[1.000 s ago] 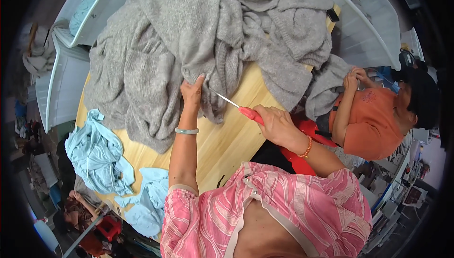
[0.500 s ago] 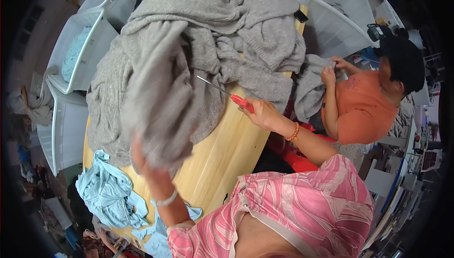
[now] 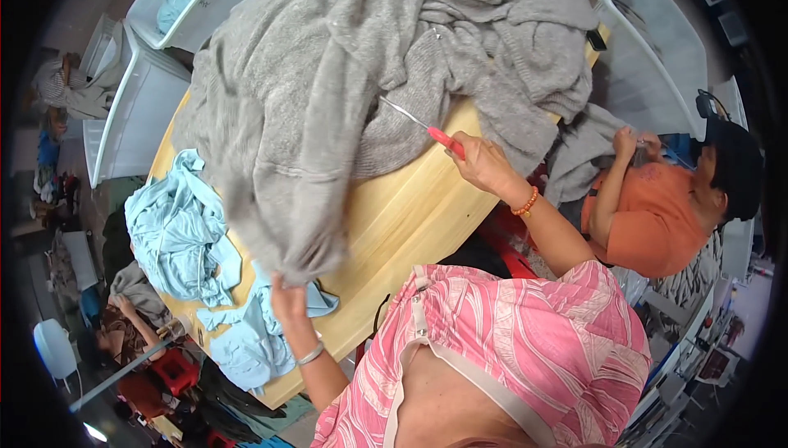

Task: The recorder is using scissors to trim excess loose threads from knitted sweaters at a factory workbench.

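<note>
A large heap of grey knit garments [image 3: 304, 112] covers much of the wooden table [image 3: 402, 202]. At its near end my left hand [image 3: 289, 299] is closed on the lower edge of one grey knit garment, which is stretched out and slightly blurred. My right hand [image 3: 491, 167] is closed around a slim pointed tool with a red handle [image 3: 446, 142]. Its thin metal shaft points up and left, its tip over the grey knit; I cannot tell its exact kind. Light blue garments [image 3: 176, 230] lie beside my left hand, at the table's left edge.
White plastic bins [image 3: 131, 120] stand along the far left, one holding light blue cloth. Another white bin [image 3: 657, 46] is at the back right. A co-worker in an orange shirt [image 3: 648, 222] handles grey knit at the right. A dark phone-like object [image 3: 596, 39] rests on the table's edge.
The view has shifted. The grey garment in my left hand, bunched and lifted before, now stretches flatter toward me. My right hand keeps hold of the red-handled tool.
</note>
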A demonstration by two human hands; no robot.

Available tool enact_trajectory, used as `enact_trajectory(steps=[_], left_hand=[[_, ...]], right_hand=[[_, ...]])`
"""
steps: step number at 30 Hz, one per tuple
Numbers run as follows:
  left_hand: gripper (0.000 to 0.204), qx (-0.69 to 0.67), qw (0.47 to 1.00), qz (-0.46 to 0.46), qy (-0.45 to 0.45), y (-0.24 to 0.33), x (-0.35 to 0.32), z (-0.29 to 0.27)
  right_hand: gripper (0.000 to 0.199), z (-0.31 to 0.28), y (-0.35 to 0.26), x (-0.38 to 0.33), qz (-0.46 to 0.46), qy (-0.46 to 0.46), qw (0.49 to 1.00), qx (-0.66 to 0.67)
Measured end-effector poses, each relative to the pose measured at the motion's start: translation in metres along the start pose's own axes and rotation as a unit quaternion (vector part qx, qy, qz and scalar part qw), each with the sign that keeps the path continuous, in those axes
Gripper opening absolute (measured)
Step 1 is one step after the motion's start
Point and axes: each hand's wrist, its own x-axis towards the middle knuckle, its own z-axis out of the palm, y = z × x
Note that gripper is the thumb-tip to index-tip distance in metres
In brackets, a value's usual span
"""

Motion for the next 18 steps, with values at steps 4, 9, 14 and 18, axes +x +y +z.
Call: enact_trajectory(steps=[4,9,14,18], left_hand=[[0.054,0.357,0.878,0.319,0.023,-0.062,-0.001,0.029],[0.03,0.372,0.842,0.211,-0.328,-0.093,-0.006,0.214],[0.057,0.274,0.865,0.287,-0.306,-0.145,0.079,0.366],[0.049,0.271,0.806,0.468,-0.243,-0.147,0.126,0.435]], right_hand=[[0.023,0.006,0.014,-0.007,0.024,-0.019,0.999,-0.032],[0.021,-0.007,0.029,-0.015,0.053,-0.016,0.998,0.013],[0.019,-0.024,0.03,-0.002,0.01,0.006,0.999,0.044],[0.017,-0.041,0.03,0.024,-0.003,-0.004,0.999,0.047]])
